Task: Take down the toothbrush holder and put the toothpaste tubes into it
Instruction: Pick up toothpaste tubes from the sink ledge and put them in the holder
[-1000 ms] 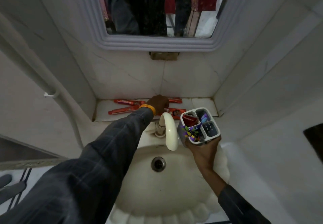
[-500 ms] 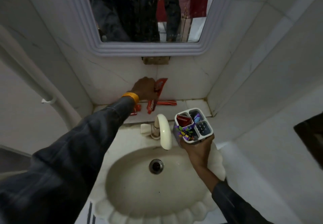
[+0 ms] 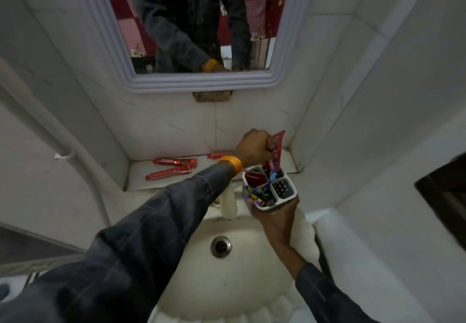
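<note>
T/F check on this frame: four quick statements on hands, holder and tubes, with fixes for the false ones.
1. The right hand holds the toothbrush holder over the sink. True.
2. The left hand is empty. False: it grips a red toothpaste tube above the holder.
3. No tubes remain on the ledge. False: at least three red tubes lie there.
4. The holder has several compartments. True.
</note>
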`<state>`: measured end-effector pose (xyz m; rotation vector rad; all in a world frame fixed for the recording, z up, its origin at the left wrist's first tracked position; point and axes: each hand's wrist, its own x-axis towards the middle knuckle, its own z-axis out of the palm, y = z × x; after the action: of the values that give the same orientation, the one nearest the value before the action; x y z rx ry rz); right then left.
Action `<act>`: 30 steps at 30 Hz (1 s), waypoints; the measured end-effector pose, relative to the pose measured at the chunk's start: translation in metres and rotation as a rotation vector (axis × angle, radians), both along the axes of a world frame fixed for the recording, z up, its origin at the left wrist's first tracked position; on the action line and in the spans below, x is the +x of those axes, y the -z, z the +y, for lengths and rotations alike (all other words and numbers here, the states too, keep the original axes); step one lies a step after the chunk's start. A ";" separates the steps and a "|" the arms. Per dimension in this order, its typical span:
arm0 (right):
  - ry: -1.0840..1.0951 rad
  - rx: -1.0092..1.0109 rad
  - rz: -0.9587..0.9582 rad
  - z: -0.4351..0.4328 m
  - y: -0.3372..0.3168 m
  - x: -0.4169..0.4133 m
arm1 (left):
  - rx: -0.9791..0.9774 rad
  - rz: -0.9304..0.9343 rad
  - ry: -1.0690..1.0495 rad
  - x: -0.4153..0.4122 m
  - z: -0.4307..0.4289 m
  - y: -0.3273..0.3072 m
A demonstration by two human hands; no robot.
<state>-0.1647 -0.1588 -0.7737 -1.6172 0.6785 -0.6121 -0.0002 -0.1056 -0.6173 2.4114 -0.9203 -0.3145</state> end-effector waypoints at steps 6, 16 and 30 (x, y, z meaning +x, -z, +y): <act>-0.034 -0.018 0.006 0.006 -0.001 0.006 | 0.149 -0.140 0.010 0.004 0.007 0.021; -0.014 -0.030 0.004 0.005 0.003 0.005 | 0.090 0.024 0.031 0.017 0.027 0.008; -0.072 0.011 -0.043 0.008 0.000 0.004 | 0.469 0.064 -0.559 0.063 0.217 0.113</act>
<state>-0.1607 -0.1505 -0.7740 -1.6072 0.5884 -0.5882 0.0623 0.1110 -0.7300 2.9336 -0.1163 -0.4228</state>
